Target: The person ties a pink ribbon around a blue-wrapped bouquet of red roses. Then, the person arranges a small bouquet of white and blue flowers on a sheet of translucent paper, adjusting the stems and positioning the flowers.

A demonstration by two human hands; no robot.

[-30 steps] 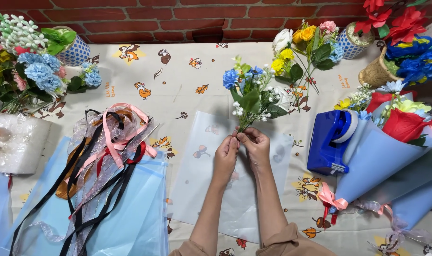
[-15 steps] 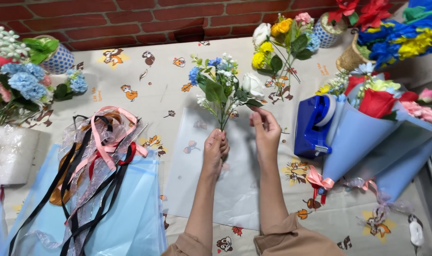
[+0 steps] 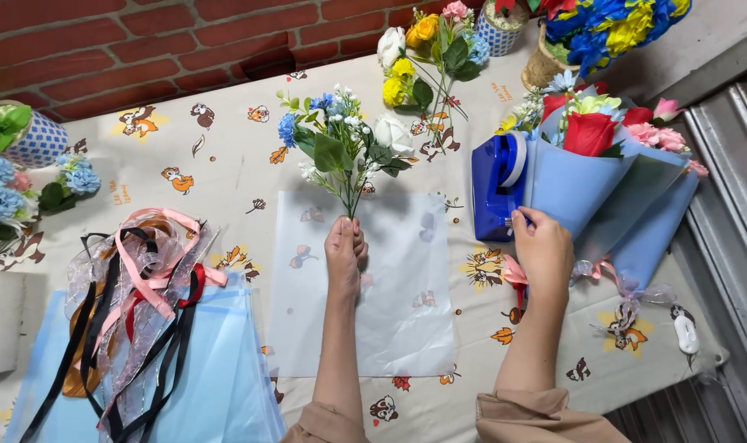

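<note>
My left hand (image 3: 344, 250) grips the stems of a small bunch of flowers (image 3: 340, 143) with blue, white and green sprigs, held upright over a translucent white wrapping sheet (image 3: 365, 287). My right hand (image 3: 541, 246) reaches to the right and touches the front of a blue tape dispenser (image 3: 495, 184); its fingers are curled at the dispenser's lower edge. Whether it holds tape I cannot tell.
A finished bouquet in blue paper (image 3: 603, 176) lies right of the dispenser. Loose ribbons (image 3: 135, 287) lie on a stack of blue sheets (image 3: 217, 385) at left. More flowers (image 3: 427, 49) and pots stand along the brick wall. A small white cutter (image 3: 685, 332) sits near the right edge.
My right hand let go of the flower stems and moved right to the tape dispenser. My left hand alone now holds the bunch.
</note>
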